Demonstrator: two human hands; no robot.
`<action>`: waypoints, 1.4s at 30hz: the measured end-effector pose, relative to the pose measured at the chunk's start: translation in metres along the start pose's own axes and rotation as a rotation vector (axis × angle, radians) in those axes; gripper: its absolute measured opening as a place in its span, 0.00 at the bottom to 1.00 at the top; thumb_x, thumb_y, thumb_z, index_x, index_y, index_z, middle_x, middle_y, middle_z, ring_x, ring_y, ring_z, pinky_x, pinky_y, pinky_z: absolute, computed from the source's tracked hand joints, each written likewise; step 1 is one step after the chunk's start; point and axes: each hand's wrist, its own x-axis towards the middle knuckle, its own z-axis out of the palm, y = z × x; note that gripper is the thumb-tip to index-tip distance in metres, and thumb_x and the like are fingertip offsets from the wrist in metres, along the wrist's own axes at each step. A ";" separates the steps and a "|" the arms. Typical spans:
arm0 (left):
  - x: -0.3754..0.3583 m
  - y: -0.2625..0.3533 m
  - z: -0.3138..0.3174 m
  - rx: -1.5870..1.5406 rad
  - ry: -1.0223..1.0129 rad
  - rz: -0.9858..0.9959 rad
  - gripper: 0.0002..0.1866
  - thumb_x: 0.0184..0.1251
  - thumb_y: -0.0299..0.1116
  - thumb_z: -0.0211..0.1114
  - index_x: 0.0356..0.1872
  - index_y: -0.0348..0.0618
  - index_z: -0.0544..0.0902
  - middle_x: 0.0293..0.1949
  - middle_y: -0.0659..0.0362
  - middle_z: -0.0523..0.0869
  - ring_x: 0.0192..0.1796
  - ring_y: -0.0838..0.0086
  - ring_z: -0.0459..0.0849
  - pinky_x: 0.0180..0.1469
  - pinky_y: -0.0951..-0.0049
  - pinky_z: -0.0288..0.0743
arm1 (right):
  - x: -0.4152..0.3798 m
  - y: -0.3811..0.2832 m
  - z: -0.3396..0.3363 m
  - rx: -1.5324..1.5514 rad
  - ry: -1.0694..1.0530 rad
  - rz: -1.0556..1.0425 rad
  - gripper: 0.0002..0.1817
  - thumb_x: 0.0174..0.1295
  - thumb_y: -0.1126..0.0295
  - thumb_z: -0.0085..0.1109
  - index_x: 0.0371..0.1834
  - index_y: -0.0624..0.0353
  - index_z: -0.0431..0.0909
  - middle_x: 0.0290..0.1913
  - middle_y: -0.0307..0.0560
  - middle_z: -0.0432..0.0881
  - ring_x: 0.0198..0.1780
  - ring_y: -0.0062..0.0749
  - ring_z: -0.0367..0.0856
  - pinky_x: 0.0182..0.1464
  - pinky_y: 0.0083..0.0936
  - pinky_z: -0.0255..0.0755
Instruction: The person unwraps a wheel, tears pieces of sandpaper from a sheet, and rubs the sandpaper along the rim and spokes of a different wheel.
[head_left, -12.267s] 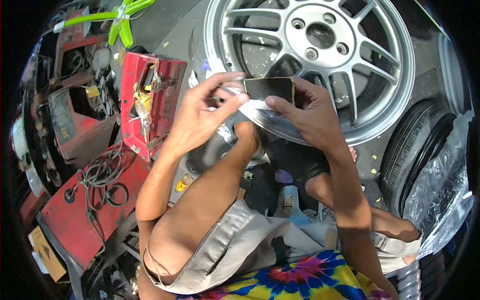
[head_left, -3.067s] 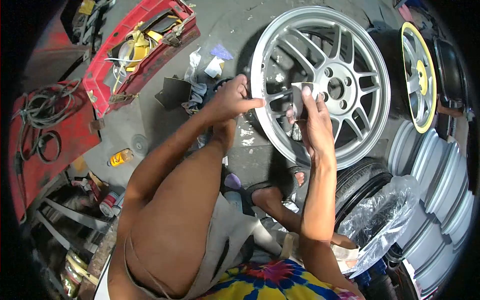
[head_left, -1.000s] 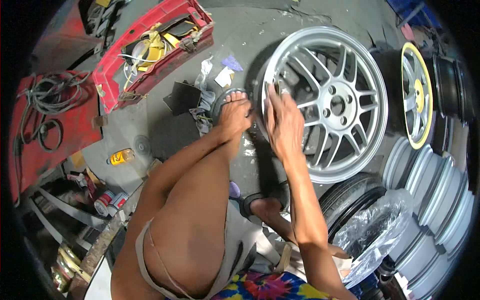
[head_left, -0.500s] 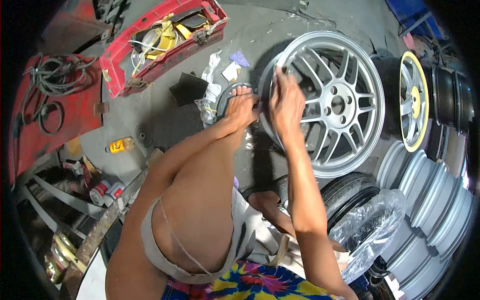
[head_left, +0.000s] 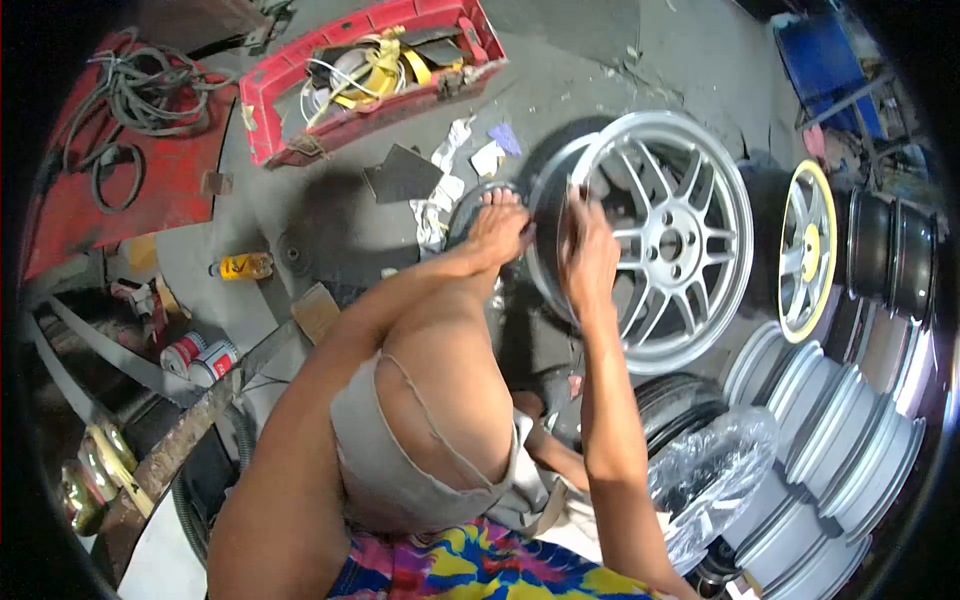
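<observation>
A silver multi-spoke alloy wheel stands upright on the floor, its spoked face turned to the right. My left hand is closed, its fingers curled at the wheel's back lip beside my foot. Close against the front lip, my right hand is closed in a pinch. A small, thin thing seems to stick out above its fingers, too blurred to name. The wheel's spokes are partly hidden behind that hand.
A red toolbox with tape and scraps stands ahead. Nearby lie dark sheet scraps and a white rag. Several rims, a tyre and a yellow-lipped wheel crowd the right. An orange-labelled bottle lies left.
The camera view has shifted, so most things sit lower in the picture. My right hand stays by the front lip, slightly lower along it; my left hand remains at the back lip.
</observation>
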 end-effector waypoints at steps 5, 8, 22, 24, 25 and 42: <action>-0.001 0.002 0.001 -0.006 -0.011 -0.021 0.18 0.60 0.49 0.68 0.39 0.44 0.88 0.53 0.44 0.80 0.62 0.49 0.73 0.67 0.50 0.64 | 0.030 0.010 -0.003 -0.065 0.008 -0.029 0.24 0.63 0.77 0.56 0.65 0.60 0.78 0.40 0.62 0.79 0.43 0.61 0.81 0.45 0.49 0.73; -0.002 -0.004 0.005 -0.077 -0.013 -0.028 0.19 0.60 0.50 0.69 0.39 0.44 0.88 0.54 0.44 0.80 0.63 0.48 0.73 0.69 0.48 0.63 | 0.020 0.006 0.000 -0.004 0.004 0.021 0.23 0.64 0.77 0.56 0.64 0.58 0.79 0.39 0.60 0.78 0.41 0.62 0.80 0.42 0.48 0.72; 0.004 -0.005 -0.003 -0.031 0.057 -0.009 0.18 0.63 0.48 0.67 0.41 0.44 0.88 0.50 0.45 0.81 0.60 0.50 0.76 0.66 0.52 0.68 | -0.014 -0.012 -0.010 -0.089 -0.165 0.116 0.21 0.66 0.76 0.56 0.63 0.58 0.80 0.44 0.62 0.82 0.46 0.60 0.84 0.45 0.46 0.77; -0.001 0.003 -0.001 -0.064 -0.007 -0.068 0.19 0.63 0.48 0.67 0.43 0.43 0.88 0.53 0.45 0.81 0.61 0.49 0.76 0.67 0.51 0.67 | -0.001 -0.006 -0.006 -0.084 -0.031 0.028 0.23 0.63 0.77 0.56 0.63 0.58 0.79 0.42 0.61 0.82 0.45 0.60 0.84 0.45 0.47 0.76; -0.001 0.001 0.003 -0.102 0.000 -0.067 0.20 0.63 0.48 0.68 0.44 0.43 0.87 0.56 0.44 0.80 0.62 0.48 0.75 0.68 0.50 0.67 | 0.015 0.006 -0.002 -0.110 0.017 -0.060 0.25 0.60 0.79 0.55 0.64 0.58 0.79 0.42 0.60 0.82 0.44 0.60 0.83 0.45 0.47 0.76; 0.001 0.001 0.000 0.043 -0.037 -0.036 0.20 0.63 0.50 0.67 0.43 0.45 0.89 0.53 0.45 0.81 0.61 0.48 0.75 0.68 0.47 0.63 | -0.021 -0.007 -0.011 -0.052 -0.078 0.032 0.19 0.63 0.76 0.55 0.57 0.63 0.81 0.47 0.61 0.85 0.46 0.58 0.85 0.47 0.50 0.76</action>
